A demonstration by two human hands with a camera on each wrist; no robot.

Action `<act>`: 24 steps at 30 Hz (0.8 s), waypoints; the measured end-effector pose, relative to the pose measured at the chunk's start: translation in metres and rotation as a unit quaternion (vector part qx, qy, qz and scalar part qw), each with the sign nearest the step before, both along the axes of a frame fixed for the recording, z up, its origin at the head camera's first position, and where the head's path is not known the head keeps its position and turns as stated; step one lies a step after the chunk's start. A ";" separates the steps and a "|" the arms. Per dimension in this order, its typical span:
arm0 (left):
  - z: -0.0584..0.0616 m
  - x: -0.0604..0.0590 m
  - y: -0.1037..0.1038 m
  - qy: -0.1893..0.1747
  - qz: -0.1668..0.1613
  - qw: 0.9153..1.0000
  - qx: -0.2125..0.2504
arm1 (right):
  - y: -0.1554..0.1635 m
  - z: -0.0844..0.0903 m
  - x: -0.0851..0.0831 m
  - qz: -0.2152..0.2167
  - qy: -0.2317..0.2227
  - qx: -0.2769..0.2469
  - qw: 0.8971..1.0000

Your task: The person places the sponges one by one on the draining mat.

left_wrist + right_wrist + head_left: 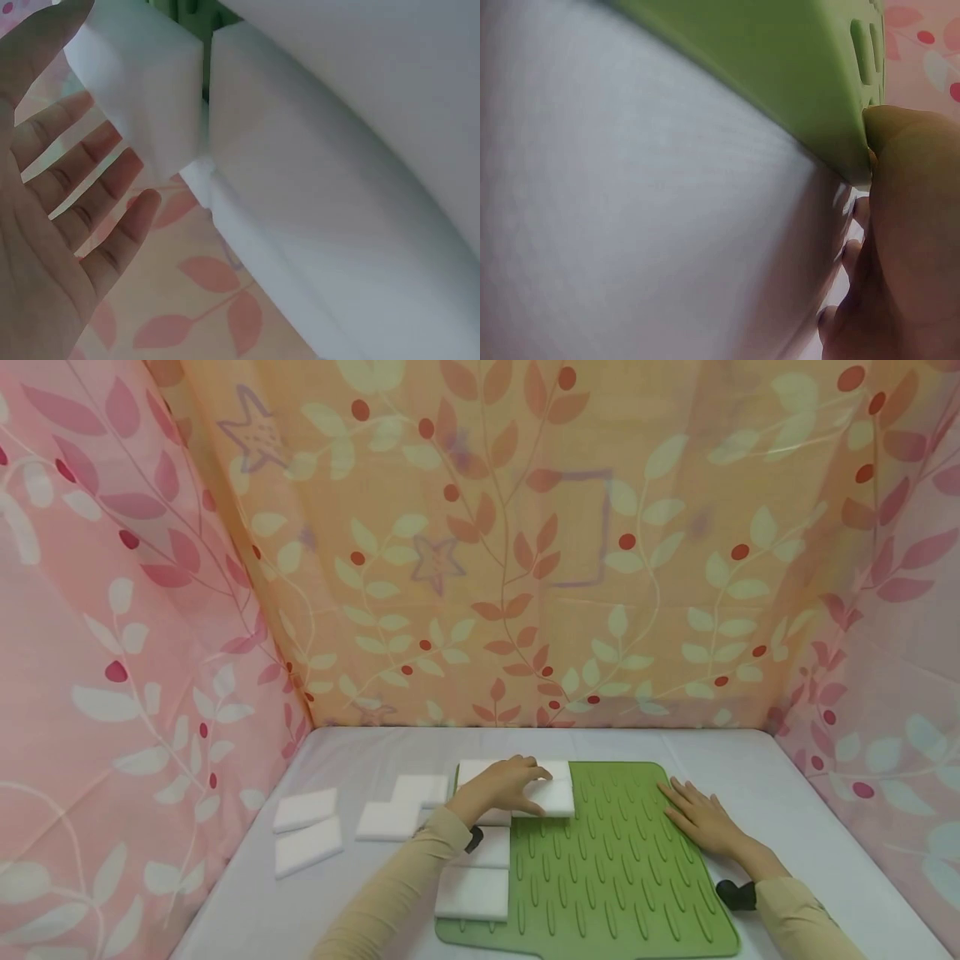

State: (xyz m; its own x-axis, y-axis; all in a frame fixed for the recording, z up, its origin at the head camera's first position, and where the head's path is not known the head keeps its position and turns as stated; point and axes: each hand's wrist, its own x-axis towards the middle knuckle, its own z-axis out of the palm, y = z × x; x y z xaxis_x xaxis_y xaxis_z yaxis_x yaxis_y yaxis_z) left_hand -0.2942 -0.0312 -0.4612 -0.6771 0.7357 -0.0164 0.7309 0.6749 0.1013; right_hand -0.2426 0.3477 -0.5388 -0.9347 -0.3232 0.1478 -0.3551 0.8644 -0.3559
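Note:
My left hand (pixel 504 787) spans a white block (pixel 555 799), sponge-like, at the far left part of a green ridged mat (pixel 615 868), thumb along its near side and fingers at its far side. In the left wrist view that block (pixel 142 90) lies between the thumb and the spread fingers, close beside another white block (pixel 300 172). More white blocks (pixel 472 893) line the mat's left side, partly hidden under the left forearm. The right hand (pixel 701 818) rests with straight fingers across the mat's right edge; in the right wrist view its thumb (pixel 900 127) touches that edge.
Two loose white blocks (pixel 307 846) lie at the far left of the white-covered table (pixel 247 910). Another pair of white blocks (pixel 388 821) lies between them and the mat. Patterned cloth (pixel 480 635) hangs behind the table and at both sides.

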 end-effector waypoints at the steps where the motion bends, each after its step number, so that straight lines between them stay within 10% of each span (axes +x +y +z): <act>1: -0.001 0.000 0.002 0.001 -0.001 1.000 -0.003 | -0.001 0.001 0.001 -0.001 0.003 0.001 1.000; 24: -0.015 0.003 0.013 0.019 0.005 0.999 -0.035 | 0.002 -0.003 -0.001 0.001 -0.001 -0.004 1.000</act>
